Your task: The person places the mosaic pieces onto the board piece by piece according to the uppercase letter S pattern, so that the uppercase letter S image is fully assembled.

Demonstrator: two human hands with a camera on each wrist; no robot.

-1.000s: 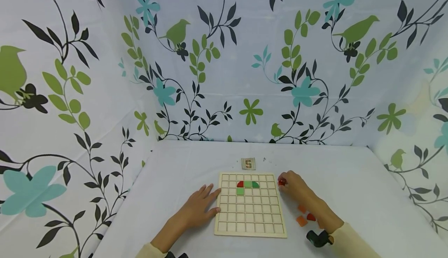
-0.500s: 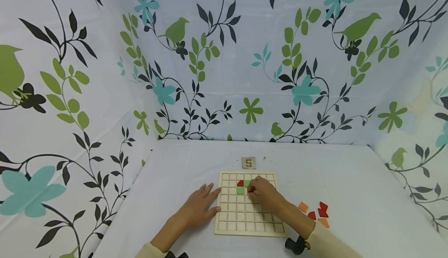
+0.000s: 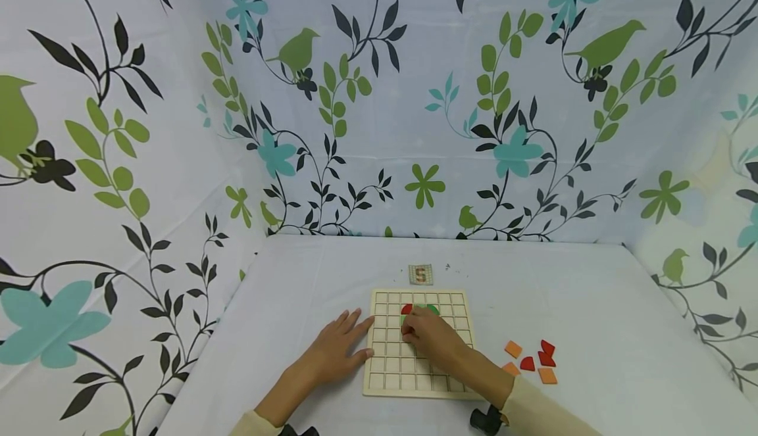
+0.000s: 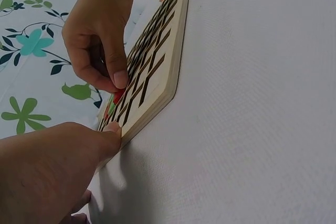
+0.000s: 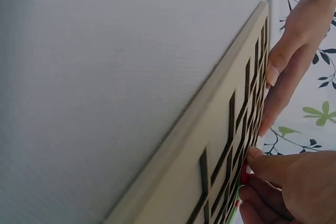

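Observation:
A pale wooden grid board lies on the white table. Over its upper middle, my right hand pinches a small red piece between thumb and fingers, close against the grid. The red piece's exact outline is mostly covered by the fingers. Just above that hand, a red rounded piece and a dark green rounded piece sit in cells; the light green pieces are largely hidden. My left hand rests at the board's left edge with fingers spread, its thumb touching the rim in the left wrist view.
To the right of the board lie loose orange squares and red pieces, several in all. A small patterned card lies behind the board. Printed cloth hangs at the table's back and sides.
My right hand has moved left from beside the board onto its upper middle, carrying the red piece. The loose pieces at right have come into fuller view. My left hand stays put.

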